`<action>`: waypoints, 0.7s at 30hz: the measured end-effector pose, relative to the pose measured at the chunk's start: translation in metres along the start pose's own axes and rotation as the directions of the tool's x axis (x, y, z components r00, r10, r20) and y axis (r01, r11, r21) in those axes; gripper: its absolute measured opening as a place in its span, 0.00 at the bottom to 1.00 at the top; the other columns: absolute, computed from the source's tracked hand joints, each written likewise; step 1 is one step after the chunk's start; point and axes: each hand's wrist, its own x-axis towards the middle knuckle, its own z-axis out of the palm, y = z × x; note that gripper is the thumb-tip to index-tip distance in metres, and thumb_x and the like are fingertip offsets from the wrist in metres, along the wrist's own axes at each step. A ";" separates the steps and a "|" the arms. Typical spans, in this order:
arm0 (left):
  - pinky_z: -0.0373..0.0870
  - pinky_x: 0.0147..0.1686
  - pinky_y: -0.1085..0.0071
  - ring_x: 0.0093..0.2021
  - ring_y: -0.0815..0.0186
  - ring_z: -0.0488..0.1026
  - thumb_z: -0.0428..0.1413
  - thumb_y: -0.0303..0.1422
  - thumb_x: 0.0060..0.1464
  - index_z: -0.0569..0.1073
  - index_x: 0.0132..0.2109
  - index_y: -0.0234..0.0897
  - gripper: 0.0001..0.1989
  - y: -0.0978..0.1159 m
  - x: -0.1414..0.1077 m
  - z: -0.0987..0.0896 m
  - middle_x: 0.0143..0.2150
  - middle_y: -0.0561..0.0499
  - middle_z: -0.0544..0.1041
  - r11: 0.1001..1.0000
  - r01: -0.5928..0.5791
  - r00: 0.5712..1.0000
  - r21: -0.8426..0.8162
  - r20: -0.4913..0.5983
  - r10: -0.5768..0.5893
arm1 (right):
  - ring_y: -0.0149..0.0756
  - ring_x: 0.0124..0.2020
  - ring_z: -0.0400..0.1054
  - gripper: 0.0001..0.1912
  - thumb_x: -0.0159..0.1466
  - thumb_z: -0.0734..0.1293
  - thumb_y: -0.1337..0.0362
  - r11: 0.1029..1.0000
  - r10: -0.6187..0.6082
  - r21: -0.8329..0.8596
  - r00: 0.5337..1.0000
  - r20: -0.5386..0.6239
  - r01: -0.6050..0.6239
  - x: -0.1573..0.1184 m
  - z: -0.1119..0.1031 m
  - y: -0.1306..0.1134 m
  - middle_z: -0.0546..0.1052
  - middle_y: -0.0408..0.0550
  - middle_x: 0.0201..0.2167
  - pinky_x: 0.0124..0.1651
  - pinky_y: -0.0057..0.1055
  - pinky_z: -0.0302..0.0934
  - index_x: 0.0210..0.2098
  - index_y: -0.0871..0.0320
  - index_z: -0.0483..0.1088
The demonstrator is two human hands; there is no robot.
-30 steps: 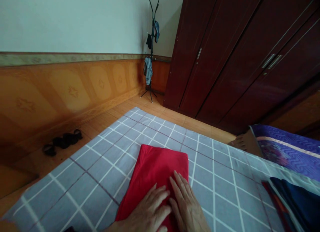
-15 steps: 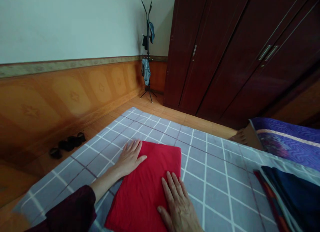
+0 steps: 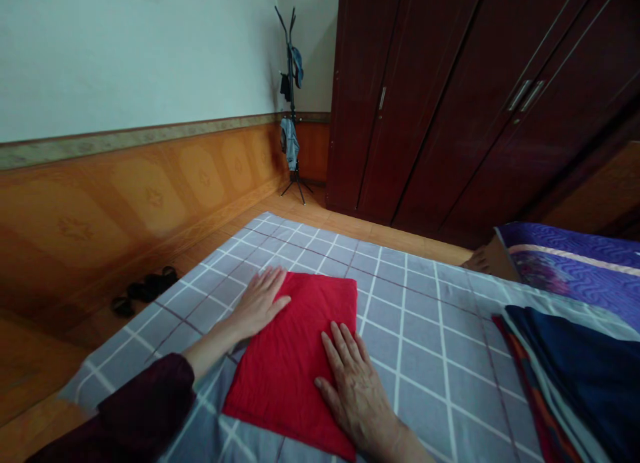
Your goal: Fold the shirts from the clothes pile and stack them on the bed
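Observation:
A folded red cloth (image 3: 295, 356), perhaps a garment, lies flat on the grey checked bedsheet (image 3: 420, 316). My left hand (image 3: 260, 303) rests on its upper left edge, fingers stretched out and the thumb pointing across the fabric. On the cloth's right side lies my right hand (image 3: 355, 383), palm down with fingers extended. Neither hand grips the fabric. The lower hem of the cloth shows near the bottom of the view.
A stack of folded clothes (image 3: 570, 370) sits at the right. Beyond it is a purple quilted mattress (image 3: 575, 263). Dark shoes (image 3: 145, 290) stand on the floor at left. A coat rack (image 3: 293, 103) and a dark red wardrobe (image 3: 415, 103) are at the back.
The view has shifted slightly, so the cloth appears higher and its lower hem now shows. Both hands stay flat on the cloth in about the same places.

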 end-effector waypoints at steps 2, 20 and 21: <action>0.41 0.65 0.56 0.69 0.59 0.41 0.44 0.45 0.63 0.43 0.69 0.43 0.32 0.017 -0.031 0.001 0.70 0.49 0.47 0.969 -0.240 0.969 -0.059 0.045 0.242 | 0.48 0.67 0.42 0.33 0.63 0.62 0.60 1.000 -0.001 0.021 1.000 -0.013 0.001 -0.001 0.000 0.000 0.49 0.54 0.66 0.64 0.50 0.49 0.65 0.59 0.52; 0.69 0.48 0.61 0.45 0.57 0.74 0.48 0.47 0.54 0.60 0.61 0.31 0.33 -0.011 -0.054 0.015 0.49 0.42 0.74 0.806 0.301 0.926 -0.509 -0.046 -0.375 | 0.43 0.46 0.68 0.26 0.58 0.60 0.62 0.609 0.516 0.700 0.856 0.008 -0.374 -0.016 -0.010 0.001 0.70 0.58 0.51 0.44 0.39 0.68 0.56 0.61 0.60; 0.69 0.46 0.62 0.43 0.57 0.74 0.48 0.48 0.53 0.58 0.61 0.29 0.35 -0.012 -0.046 0.014 0.47 0.42 0.75 0.792 0.324 0.922 -0.517 -0.015 -0.387 | 0.41 0.40 0.70 0.28 0.58 0.60 0.60 0.509 0.550 0.749 0.829 0.096 -0.425 -0.019 -0.013 0.000 0.71 0.57 0.48 0.37 0.37 0.69 0.56 0.60 0.60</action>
